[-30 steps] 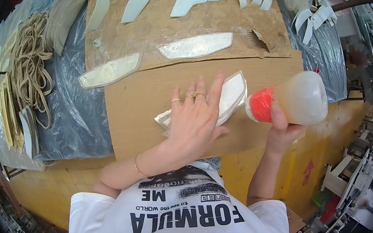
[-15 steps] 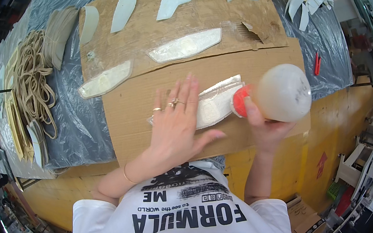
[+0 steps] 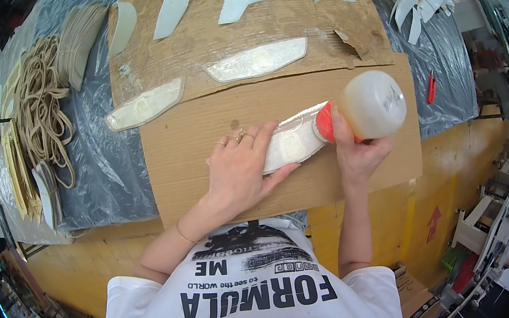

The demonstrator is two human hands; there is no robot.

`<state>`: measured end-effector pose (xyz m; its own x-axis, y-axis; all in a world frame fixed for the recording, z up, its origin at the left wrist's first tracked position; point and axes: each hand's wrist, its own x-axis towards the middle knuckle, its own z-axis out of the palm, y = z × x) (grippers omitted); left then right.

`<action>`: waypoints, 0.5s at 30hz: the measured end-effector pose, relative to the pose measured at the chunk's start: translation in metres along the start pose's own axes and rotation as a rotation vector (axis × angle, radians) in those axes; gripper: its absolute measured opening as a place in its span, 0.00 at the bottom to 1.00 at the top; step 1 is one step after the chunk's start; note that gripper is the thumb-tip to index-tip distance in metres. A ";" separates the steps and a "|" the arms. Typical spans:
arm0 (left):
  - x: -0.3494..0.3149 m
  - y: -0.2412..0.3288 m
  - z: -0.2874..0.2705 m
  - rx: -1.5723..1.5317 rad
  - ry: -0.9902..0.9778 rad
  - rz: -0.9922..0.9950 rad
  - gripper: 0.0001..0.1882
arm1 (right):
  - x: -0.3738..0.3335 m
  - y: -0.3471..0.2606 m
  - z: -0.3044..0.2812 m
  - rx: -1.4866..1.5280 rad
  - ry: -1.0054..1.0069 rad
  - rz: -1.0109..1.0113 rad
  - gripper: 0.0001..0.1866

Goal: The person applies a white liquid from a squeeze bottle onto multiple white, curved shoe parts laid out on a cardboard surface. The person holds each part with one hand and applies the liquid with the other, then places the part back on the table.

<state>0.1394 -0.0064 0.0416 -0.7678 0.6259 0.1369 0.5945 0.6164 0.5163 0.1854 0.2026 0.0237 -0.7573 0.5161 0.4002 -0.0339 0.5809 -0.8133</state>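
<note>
On the cardboard in front of me lies a white curved panel [image 3: 289, 149] with a pale patch in its middle and clear film along its far edge. My left hand [image 3: 237, 166] presses on the panel's left end, its fingers bent over it and the thumb along the near edge. That end is hidden beneath the palm. My right hand [image 3: 361, 157] is closed around the neck of a translucent squeeze bottle [image 3: 374, 105]. The bottle tilts cap-down, its red cap [image 3: 325, 122] at the panel's right end. Cloudy, yellowish liquid shows inside.
Two similar white panels [image 3: 257, 61] lie on the cardboard sheet [image 3: 210, 108] beyond my hands. Pale curved strips [image 3: 172, 10] line its far side. Coiled beige cord [image 3: 44, 99] and stacked strips [image 3: 80, 39] sit left on plastic sheeting. A red cutter [image 3: 431, 89] lies at right.
My left hand has come down nearer and its fingers have bent over the panel's end. The bottle in my right hand has shifted left and away from me, its cap moving up along the panel.
</note>
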 end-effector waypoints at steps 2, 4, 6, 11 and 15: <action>-0.002 0.000 0.000 0.019 -0.009 0.003 0.35 | 0.006 0.003 -0.001 -0.082 0.137 0.017 0.19; -0.004 -0.001 0.000 0.027 0.003 0.008 0.35 | 0.012 -0.002 -0.006 -0.123 0.218 0.058 0.20; -0.004 -0.001 0.001 0.017 0.026 0.012 0.35 | 0.021 -0.012 -0.016 -0.118 0.286 0.167 0.20; -0.004 0.002 0.001 0.033 -0.006 -0.006 0.34 | 0.003 -0.044 -0.013 0.184 0.083 -0.010 0.22; -0.004 0.002 -0.001 0.003 -0.010 -0.015 0.34 | -0.001 -0.035 0.009 -0.117 -0.142 -0.298 0.26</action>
<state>0.1433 -0.0083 0.0429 -0.7740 0.6215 0.1210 0.5841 0.6270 0.5155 0.1814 0.1767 0.0479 -0.8090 0.2250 0.5431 -0.1985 0.7650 -0.6126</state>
